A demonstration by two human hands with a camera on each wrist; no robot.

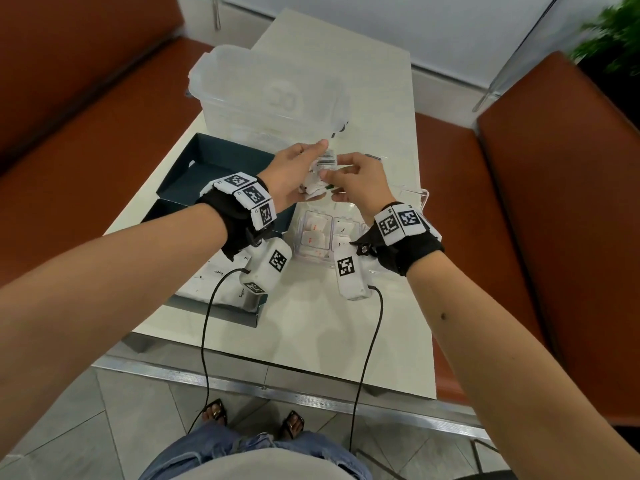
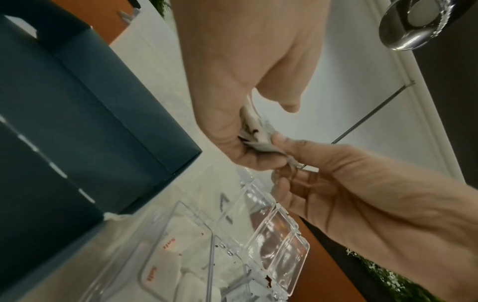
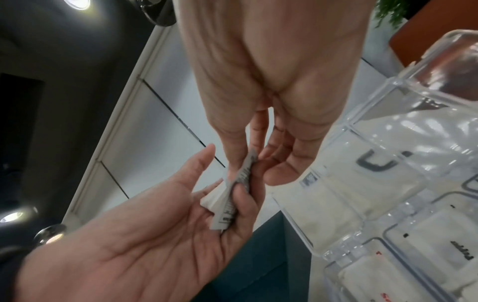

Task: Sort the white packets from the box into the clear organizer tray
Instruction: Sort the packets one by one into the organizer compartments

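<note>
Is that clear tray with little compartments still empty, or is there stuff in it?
Not empty: the clear compartmented organizer tray already holds white packets in several compartments.

box (image 1: 221,157) left of tray (image 1: 301,233); packets (image 1: 313,237) in tray; bin (image 1: 242,98) behind.

A white packet (image 1: 242,293) in the dark box (image 1: 221,308), lower left of the head view, is showing "Sugar". A packet (image 3: 460,253) in the clear organizer tray (image 3: 333,206), lower right of the right wrist view, is reading "Pepper". Red print on other tray packets is staying illegible
</note>
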